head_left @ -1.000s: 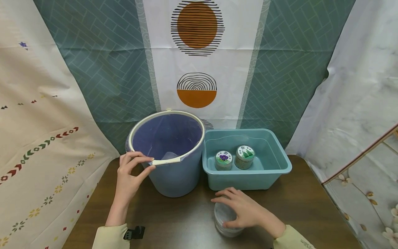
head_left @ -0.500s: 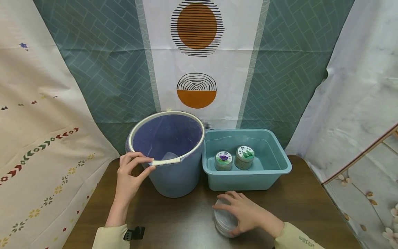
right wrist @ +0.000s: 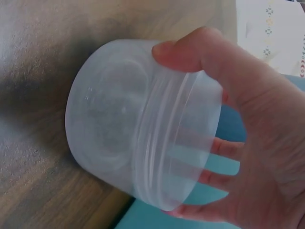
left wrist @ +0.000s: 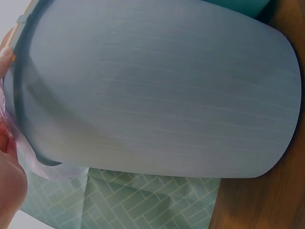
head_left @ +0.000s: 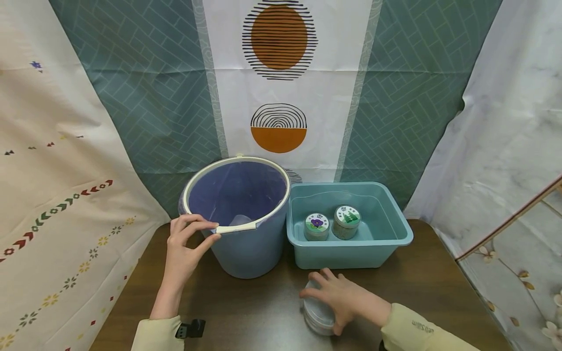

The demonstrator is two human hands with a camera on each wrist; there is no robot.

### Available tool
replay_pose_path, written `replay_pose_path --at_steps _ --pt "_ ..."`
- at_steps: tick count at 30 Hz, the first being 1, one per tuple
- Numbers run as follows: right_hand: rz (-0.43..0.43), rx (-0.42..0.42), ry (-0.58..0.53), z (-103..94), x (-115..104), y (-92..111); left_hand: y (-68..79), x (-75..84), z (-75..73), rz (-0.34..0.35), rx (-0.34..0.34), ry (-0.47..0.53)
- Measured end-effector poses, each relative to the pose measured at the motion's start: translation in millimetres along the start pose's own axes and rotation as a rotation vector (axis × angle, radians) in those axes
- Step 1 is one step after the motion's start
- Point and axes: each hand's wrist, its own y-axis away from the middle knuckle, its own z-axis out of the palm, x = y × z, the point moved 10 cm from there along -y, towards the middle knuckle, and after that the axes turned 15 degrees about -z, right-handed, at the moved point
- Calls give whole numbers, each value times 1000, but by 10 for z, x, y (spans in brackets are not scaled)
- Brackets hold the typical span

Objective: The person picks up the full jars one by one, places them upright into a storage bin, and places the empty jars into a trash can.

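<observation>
My left hand [head_left: 182,246] pinches the cream rim [head_left: 237,227] of a blue trash bin [head_left: 248,258] between thumb and fingers. A thin plastic liner covers the bin's rim; in the left wrist view the bin's smooth outer wall [left wrist: 162,95] fills most of the picture. On the table, a translucent round plastic jar [head_left: 317,316] stands in front of a teal tub [head_left: 351,256]. My right hand [head_left: 344,300] grips this jar from above, its thumb [right wrist: 178,57] on one side and its fingers spread round the other. Nothing shows inside the jar in the right wrist view.
Inside the tub, to the bin's right, sit two lidded jars, one with a purple flower lid [head_left: 316,222] and one with a green leaf lid [head_left: 348,216]. Something pale and clear [head_left: 240,220] lies in the bin. Patterned cloths hang round the brown table [head_left: 250,312].
My right hand has shifted round the jar, its thumb sliding from over the lid to the near side. The jar stays about where it was. My left hand keeps its hold on the rim.
</observation>
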Motion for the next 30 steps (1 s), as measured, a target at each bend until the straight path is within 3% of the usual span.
replay_pose_path --at_steps 11,30 --pt "-44 -23 16 -20 18 6 12 53 2 24 7 -4" --pt "-68 -65 112 -483 -149 28 20 53 -4 25 7 -13"
